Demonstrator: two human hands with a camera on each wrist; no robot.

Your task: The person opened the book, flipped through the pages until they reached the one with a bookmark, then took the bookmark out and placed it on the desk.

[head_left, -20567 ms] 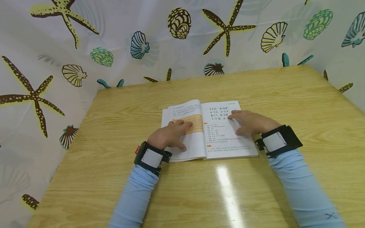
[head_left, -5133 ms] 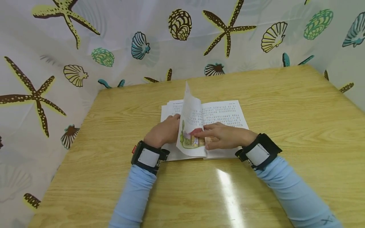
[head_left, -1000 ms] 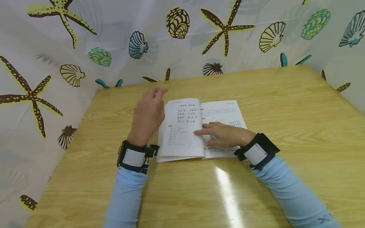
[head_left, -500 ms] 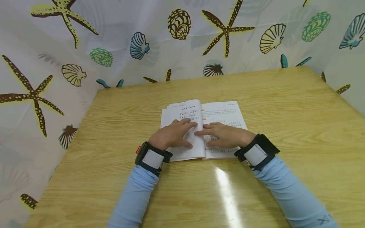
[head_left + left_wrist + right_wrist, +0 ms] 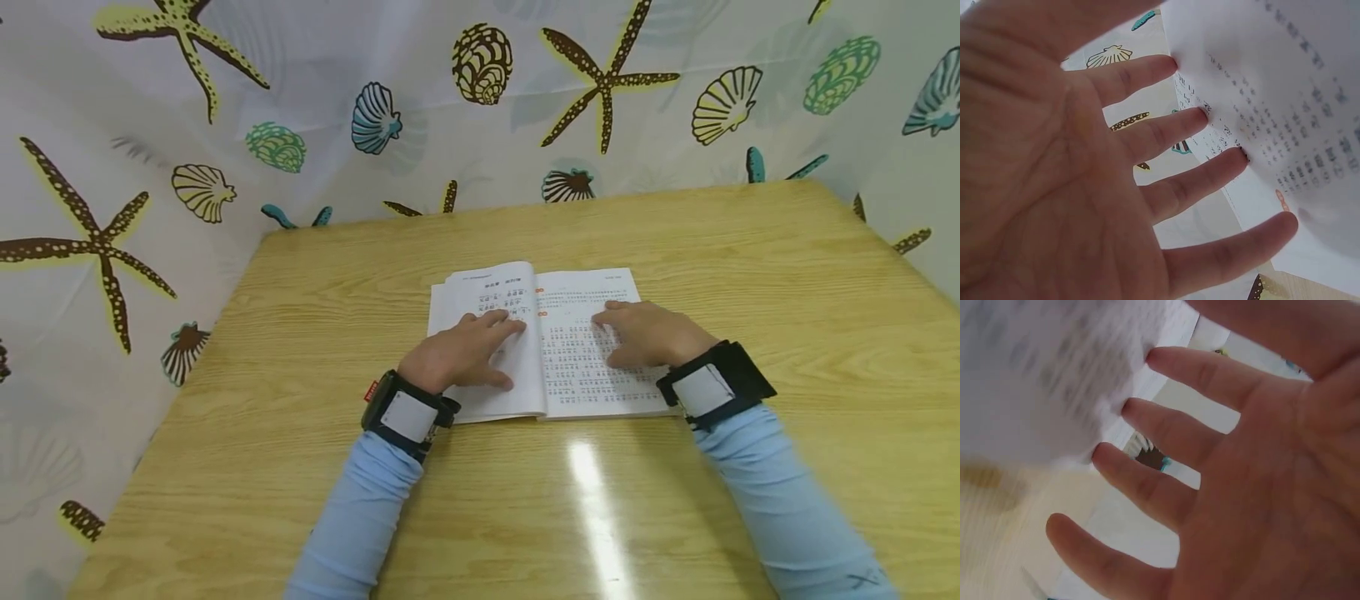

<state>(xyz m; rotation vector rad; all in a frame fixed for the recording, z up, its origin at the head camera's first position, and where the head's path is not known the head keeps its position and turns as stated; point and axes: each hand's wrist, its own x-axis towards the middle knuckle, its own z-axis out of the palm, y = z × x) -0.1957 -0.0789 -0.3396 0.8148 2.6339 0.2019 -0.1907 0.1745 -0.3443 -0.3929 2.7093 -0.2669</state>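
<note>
An open book [image 5: 577, 367] lies flat on the wooden table, printed text on both pages. My left hand [image 5: 453, 354] rests on its left page [image 5: 495, 400], fingers spread. In the left wrist view, the fingers [image 5: 1191, 187] stretch straight out and their tips meet the paper. Over on the right page, my right hand [image 5: 656, 333] touches the paper towards the outer edge. Its fingers [image 5: 1154, 487] are likewise extended and spread in the right wrist view, several tips right at the page. Neither hand holds anything. The hands cover part of the text.
The wooden table [image 5: 337, 275] extends round the book on every side. Behind it hangs a white cloth [image 5: 420, 50] printed with shells and starfish. Both wrists wear black straps, such as the left strap [image 5: 408, 417], over light blue sleeves.
Different pages now show than earlier; a leaf with a coloured picture stood raised before. My left hand, lifted a second ago, came down on the left page. My right hand moved rightward from the spine.
</note>
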